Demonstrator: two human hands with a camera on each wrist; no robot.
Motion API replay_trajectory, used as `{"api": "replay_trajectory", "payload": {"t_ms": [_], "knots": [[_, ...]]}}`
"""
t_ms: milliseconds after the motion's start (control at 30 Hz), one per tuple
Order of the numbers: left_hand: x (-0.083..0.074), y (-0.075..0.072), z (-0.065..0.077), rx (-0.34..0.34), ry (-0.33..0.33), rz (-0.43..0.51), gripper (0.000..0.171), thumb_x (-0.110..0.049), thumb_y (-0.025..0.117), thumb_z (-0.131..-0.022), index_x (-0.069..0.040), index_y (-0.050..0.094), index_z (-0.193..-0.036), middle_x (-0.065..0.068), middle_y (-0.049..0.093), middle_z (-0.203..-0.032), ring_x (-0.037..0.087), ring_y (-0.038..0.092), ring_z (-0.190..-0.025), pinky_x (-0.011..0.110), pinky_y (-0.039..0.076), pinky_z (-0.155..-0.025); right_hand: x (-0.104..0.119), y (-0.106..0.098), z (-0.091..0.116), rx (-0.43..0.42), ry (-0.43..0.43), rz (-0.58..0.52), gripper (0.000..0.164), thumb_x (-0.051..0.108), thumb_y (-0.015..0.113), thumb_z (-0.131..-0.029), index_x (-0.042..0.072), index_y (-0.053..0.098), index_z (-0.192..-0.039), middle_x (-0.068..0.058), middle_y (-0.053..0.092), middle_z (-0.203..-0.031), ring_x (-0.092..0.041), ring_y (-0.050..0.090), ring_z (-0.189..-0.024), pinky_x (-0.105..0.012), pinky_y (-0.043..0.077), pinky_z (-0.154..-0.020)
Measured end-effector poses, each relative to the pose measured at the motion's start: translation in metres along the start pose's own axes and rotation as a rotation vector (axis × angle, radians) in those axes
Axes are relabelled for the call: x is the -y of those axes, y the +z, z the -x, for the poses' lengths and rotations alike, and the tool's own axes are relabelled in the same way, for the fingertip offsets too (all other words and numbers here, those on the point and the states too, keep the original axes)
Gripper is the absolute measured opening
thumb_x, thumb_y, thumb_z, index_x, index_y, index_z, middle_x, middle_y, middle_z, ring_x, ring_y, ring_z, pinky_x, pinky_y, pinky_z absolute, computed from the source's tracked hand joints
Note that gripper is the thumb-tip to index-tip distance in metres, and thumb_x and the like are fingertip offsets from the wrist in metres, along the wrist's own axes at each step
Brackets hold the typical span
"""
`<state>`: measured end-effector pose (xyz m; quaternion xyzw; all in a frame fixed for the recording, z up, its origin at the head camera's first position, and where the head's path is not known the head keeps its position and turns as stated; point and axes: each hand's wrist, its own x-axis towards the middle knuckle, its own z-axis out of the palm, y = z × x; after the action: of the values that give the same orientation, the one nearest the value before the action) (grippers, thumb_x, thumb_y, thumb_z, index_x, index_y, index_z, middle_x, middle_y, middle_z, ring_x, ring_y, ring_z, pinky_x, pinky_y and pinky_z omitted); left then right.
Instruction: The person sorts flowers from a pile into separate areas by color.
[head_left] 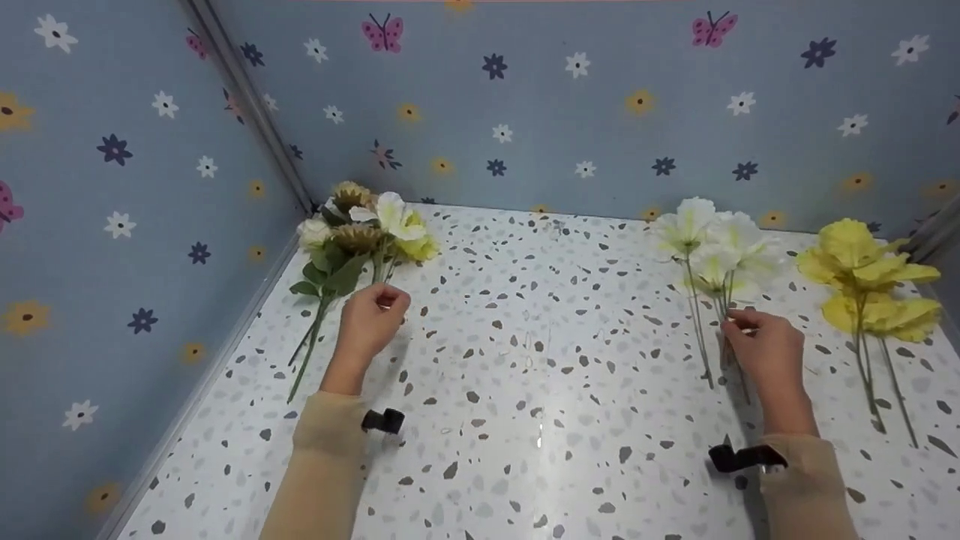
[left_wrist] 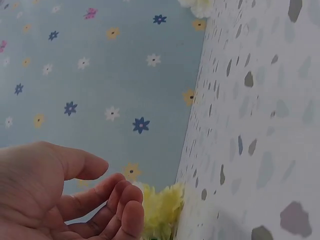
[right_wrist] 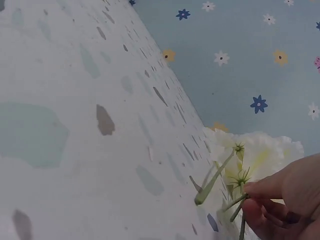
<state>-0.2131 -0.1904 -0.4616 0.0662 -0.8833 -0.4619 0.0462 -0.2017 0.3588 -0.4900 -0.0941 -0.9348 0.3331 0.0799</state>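
Observation:
My right hand [head_left: 769, 346] pinches a stem of the white flowers [head_left: 731, 251] between thumb and fingertips. In the right wrist view, the white flower heads [right_wrist: 265, 152] lie beyond the fingers, and another green stem [right_wrist: 215, 180] lies outside the pinch. Near the mixed bunch at the left my left hand [head_left: 373, 319] holds nothing, its fingers loosely curved and apart from the thumb. That bunch has brown-centred flowers [head_left: 358, 238], a white flower [head_left: 394, 215], a yellow flower [head_left: 420, 247] and green leaves [head_left: 345, 276]. Beyond the left fingertips a yellow bloom [left_wrist: 162, 210] shows in the left wrist view.
Yellow flowers [head_left: 859, 255] with long stems lie to the right of my right hand. The speckled white table [head_left: 540, 360] meets a blue patterned panel [head_left: 525, 97] at the back and another side panel [head_left: 135, 225] at the left.

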Motion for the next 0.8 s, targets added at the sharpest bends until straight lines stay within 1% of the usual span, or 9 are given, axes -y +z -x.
{"api": "replay_trajectory", "payload": {"t_ms": [100, 167, 233, 367, 467, 600, 667, 733, 800], "knots": [[0.010, -0.011, -0.003, -0.026, -0.020, -0.016, 0.026, -0.030, 0.059, -0.100, -0.009, 0.071, -0.108, 0.009, 0.067, -0.097, 0.026, 0.069, -0.082, 0.037, 0.052, -0.068, 0.000, 0.001, 0.000, -0.014, -0.026, 0.023, 0.036, 0.022, 0.063, -0.100, 0.001, 0.067, -0.129, -0.022, 0.070, -0.112, -0.032, 0.067, -0.087, -0.026, 0.048, -0.055], [0.017, -0.018, -0.005, -0.054, -0.031, -0.044, 0.027, -0.031, 0.058, -0.100, -0.008, 0.071, -0.108, 0.010, 0.067, -0.098, 0.027, 0.067, -0.082, 0.037, 0.051, -0.068, 0.000, 0.001, 0.001, -0.012, -0.032, 0.029, 0.037, 0.023, 0.063, -0.100, 0.000, 0.067, -0.129, -0.023, 0.070, -0.112, -0.031, 0.066, -0.086, -0.027, 0.048, -0.054], [0.024, -0.023, -0.007, -0.083, -0.027, -0.082, 0.029, -0.031, 0.057, -0.100, -0.006, 0.071, -0.108, 0.012, 0.067, -0.099, 0.028, 0.065, -0.084, 0.039, 0.051, -0.070, 0.000, 0.001, 0.001, -0.005, -0.027, 0.033, 0.039, 0.026, 0.062, -0.101, 0.001, 0.066, -0.130, -0.022, 0.069, -0.113, -0.032, 0.066, -0.087, -0.028, 0.048, -0.053], [0.037, -0.034, -0.008, -0.144, -0.047, -0.159, 0.030, -0.029, 0.054, -0.101, -0.004, 0.069, -0.108, 0.015, 0.066, -0.102, 0.031, 0.060, -0.087, 0.045, 0.050, -0.077, 0.000, -0.002, 0.003, 0.008, -0.002, 0.036, 0.044, 0.033, 0.062, -0.101, 0.003, 0.065, -0.133, -0.020, 0.069, -0.114, -0.033, 0.066, -0.092, -0.029, 0.050, -0.053], [0.045, -0.043, -0.008, -0.206, -0.061, -0.215, 0.029, -0.024, 0.052, -0.101, -0.001, 0.068, -0.107, 0.018, 0.067, -0.101, 0.036, 0.061, -0.089, 0.049, 0.049, -0.081, 0.001, -0.003, 0.002, 0.011, 0.008, 0.036, 0.046, 0.036, 0.063, -0.100, 0.004, 0.065, -0.133, -0.019, 0.069, -0.114, -0.033, 0.066, -0.095, -0.028, 0.050, -0.055], [0.058, -0.052, -0.007, -0.281, -0.061, -0.300, 0.025, -0.015, 0.052, -0.099, 0.004, 0.067, -0.102, 0.024, 0.066, -0.099, 0.041, 0.061, -0.095, 0.054, 0.048, -0.086, 0.001, -0.004, 0.003, 0.020, 0.013, 0.030, 0.047, 0.037, 0.064, -0.099, 0.004, 0.066, -0.132, -0.019, 0.069, -0.113, -0.035, 0.066, -0.098, -0.027, 0.050, -0.057], [0.063, -0.055, -0.006, -0.293, -0.062, -0.335, 0.025, -0.012, 0.053, -0.097, 0.008, 0.066, -0.103, 0.028, 0.065, -0.101, 0.045, 0.060, -0.099, 0.057, 0.047, -0.089, 0.001, -0.005, 0.003, 0.027, 0.018, 0.024, 0.047, 0.037, 0.064, -0.099, 0.004, 0.065, -0.132, -0.019, 0.069, -0.114, -0.035, 0.066, -0.099, -0.027, 0.051, -0.057], [0.068, -0.058, -0.005, -0.289, -0.071, -0.372, 0.025, -0.009, 0.054, -0.095, 0.011, 0.066, -0.102, 0.031, 0.065, -0.102, 0.048, 0.059, -0.100, 0.059, 0.046, -0.090, 0.002, -0.005, 0.004, 0.035, 0.026, 0.022, 0.046, 0.036, 0.064, -0.099, 0.004, 0.065, -0.133, -0.018, 0.068, -0.114, -0.034, 0.066, -0.099, -0.027, 0.051, -0.057], [0.071, -0.060, -0.004, -0.270, -0.088, -0.403, 0.023, -0.007, 0.055, -0.093, 0.012, 0.067, -0.095, 0.032, 0.066, -0.098, 0.049, 0.059, -0.097, 0.060, 0.046, -0.087, 0.002, -0.006, 0.004, 0.041, 0.029, 0.021, 0.046, 0.035, 0.063, -0.100, 0.004, 0.065, -0.133, -0.018, 0.068, -0.115, -0.034, 0.066, -0.099, -0.028, 0.051, -0.057]]}}
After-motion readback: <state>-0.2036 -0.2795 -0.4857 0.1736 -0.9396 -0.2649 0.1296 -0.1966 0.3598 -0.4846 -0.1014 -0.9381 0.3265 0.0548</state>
